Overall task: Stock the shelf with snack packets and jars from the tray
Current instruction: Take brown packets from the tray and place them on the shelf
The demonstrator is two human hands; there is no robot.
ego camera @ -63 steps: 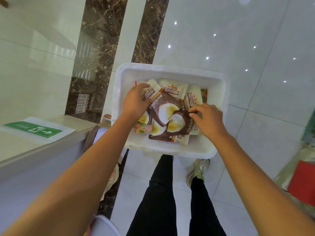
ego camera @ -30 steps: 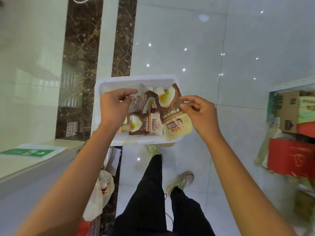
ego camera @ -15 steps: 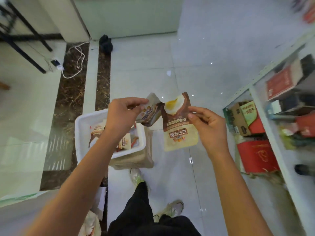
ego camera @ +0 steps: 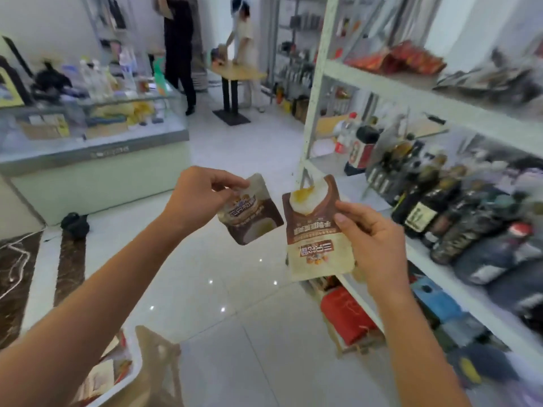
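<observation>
**Two snack packets in hand, shelf on the right**

At the lower left, the white plastic tray sits low by my left forearm, with more packets visible inside it.

The left hand holds the smaller packet in mid-air over the floor. Its grip is a pinch of thumb and fingertips on the packet's upper corner, and the rest of the packet hangs free and tilted.

Just beside it, apart from it by a narrow gap, is the larger packet. It is a flat brown-and-cream pouch with a glossy film face and rounded corners, and its print is upside down to me. The right hand grips it along the right edge, thumb on the face and fingers behind.

In my judgement both pouches are light, thin and flexible. They will flop if held by one corner, and the film looks smooth enough to slide between fingertips. A pinch on a sealed edge is the firmer hold, since squeezing the middle may crush the contents.

To the right stands the white metal shelf. Its boards are flat and hard, and the middle level is crowded with dark bottles. I assess that a floppy pouch will need to lie flat or lean on something there. Blur hides where a free space lies.
</observation>
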